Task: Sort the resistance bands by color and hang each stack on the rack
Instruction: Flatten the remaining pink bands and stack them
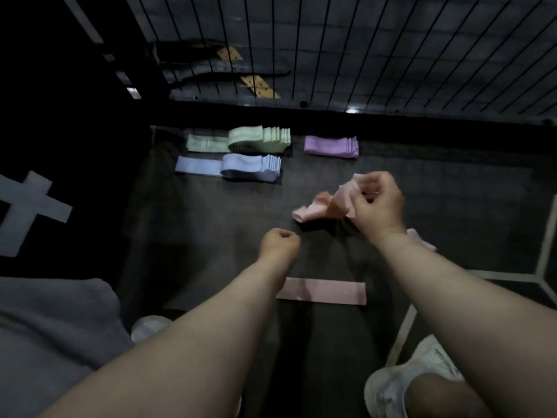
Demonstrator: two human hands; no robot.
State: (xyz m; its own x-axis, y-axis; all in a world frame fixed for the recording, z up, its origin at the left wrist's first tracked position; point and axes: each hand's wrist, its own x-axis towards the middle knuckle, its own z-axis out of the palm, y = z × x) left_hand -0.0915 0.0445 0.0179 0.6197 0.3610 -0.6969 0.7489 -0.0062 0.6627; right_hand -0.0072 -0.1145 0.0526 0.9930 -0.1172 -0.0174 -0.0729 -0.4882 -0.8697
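Right hand (378, 203): fingers curled around a crumpled bunch of pink bands (319, 206), raised just above the dark mat (187, 236). The bunch trails left from the grip and its loose end droops toward the mat. Motion blur prevents a count of the bands in it.

Left hand (278, 244): fingers curled into a loose fist with nothing visible in them, near the mat's centre and apart from the bunch.

A single flat pink band (322, 291) lies nearer the person, long axis left to right; its left end is covered by the left forearm. A pale pink piece (422, 241) shows behind the right wrist, mostly hidden.

At the far edge of the mat:
- The green stack (256, 140) and the blue stack (241, 167) lie side by side.
- The purple stack (330, 146) lies to their right, well apart.
- All three run left to right.

The wire grid rack (361, 49) stands beyond the mat's far edge. Open mat lies between the stacks and the hands. A white shoe (404, 384) is cut off at the lower right.
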